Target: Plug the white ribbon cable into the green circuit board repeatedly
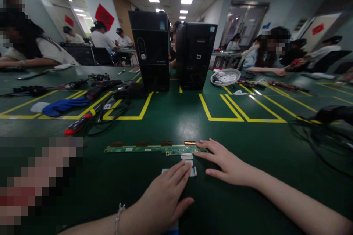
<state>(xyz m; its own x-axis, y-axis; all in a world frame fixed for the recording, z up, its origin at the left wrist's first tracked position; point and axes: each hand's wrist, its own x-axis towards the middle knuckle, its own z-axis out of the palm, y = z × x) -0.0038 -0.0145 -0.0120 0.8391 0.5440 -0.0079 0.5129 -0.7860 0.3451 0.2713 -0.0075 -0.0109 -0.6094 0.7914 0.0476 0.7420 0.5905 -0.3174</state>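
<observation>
A long, narrow green circuit board (pixel 149 149) lies on the dark green table, with several brown-gold flex tabs (pixel 190 143) along its far edge. From a connector at its near edge a whitish flat ribbon cable (pixel 194 171) runs toward me. My left hand (pixel 165 194) lies flat over this cable, fingers stretched out, and covers much of it. The spread fingers of my right hand (pixel 224 163) rest on the board's right end, hiding part of it. Neither hand is closed around anything.
Two black computer towers (pixel 150 51) stand beyond the board. To the left lie a red-and-black screwdriver (pixel 78 124), a blue glove (pixel 64 106) and black cables (pixel 110 117). A white basket (pixel 225 77) sits at the back right. More cables (pixel 317 136) lie right. Several people work around.
</observation>
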